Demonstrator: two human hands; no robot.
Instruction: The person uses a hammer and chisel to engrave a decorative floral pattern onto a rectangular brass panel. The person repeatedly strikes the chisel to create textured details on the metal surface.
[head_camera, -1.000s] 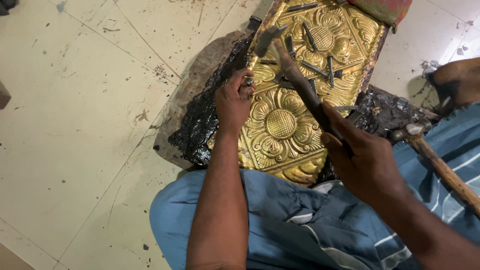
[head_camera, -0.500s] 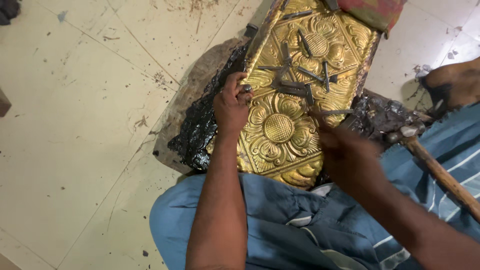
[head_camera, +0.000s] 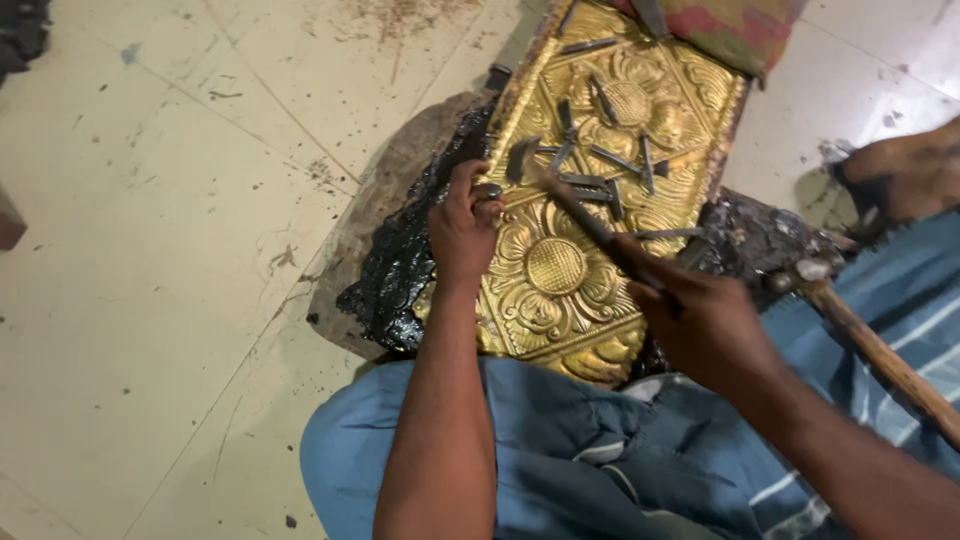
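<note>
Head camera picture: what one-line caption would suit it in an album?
Right hand swings a small hammer toward a punch pinched in the left hand, over an embossed golden floral panel bedded in black pitch.

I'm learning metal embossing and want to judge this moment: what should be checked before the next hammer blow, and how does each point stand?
1. Right hand grips the hammer handle firmly: ok.
2. Left hand holds a punch on the gold embossed panel: the fingers are pinched at the panel's left edge, but the tool itself is hidden: cannot tell.
3. Hammer head is close above the left hand's fingers: alignment cannot tell.
4. Panel is bedded in the black pitch: ok.
5. Loose punches lie on the panel near the strike spot: not ok.
</note>
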